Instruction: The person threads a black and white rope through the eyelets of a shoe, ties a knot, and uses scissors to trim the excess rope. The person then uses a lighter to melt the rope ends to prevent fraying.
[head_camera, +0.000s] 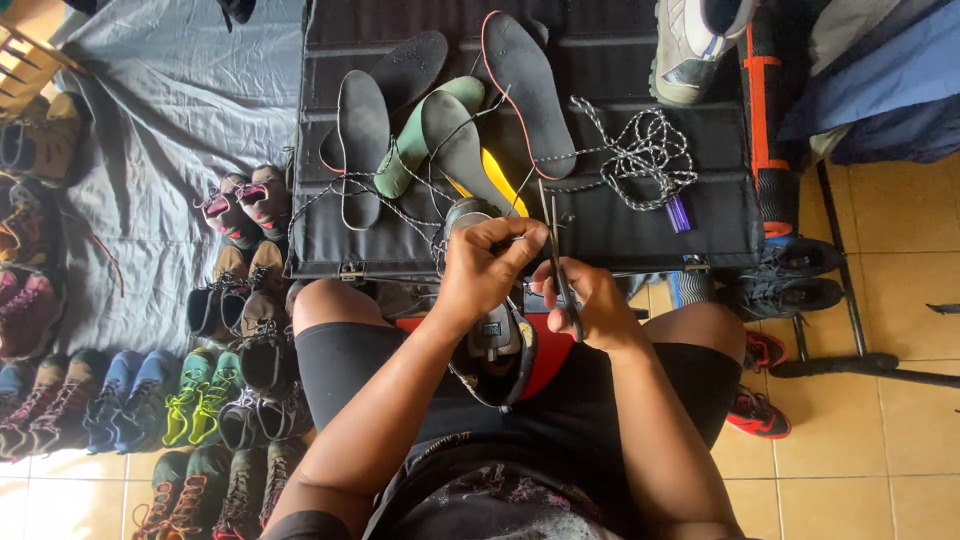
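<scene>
arms: bare | shorts: black, tight | top: dark, pale print

Insoles (365, 140): black, green, yellow, one orange-edged. Cord (640, 150): black-and-white speckled. Case (620, 220): black. Cloth (180, 110): pale blue-grey. Shoes (200, 395): neon green, blue, pink, brown. Floor tiles (880, 440): tan. Shorts (350, 370): black.

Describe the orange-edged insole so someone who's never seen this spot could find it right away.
Look at the black case lying open in front of the seated person's knees, with a fan of insoles on it. The orange-edged insole is the rightmost one, beside the coiled speckled lace. It alone has a thin orange rim around its dark face.
</scene>
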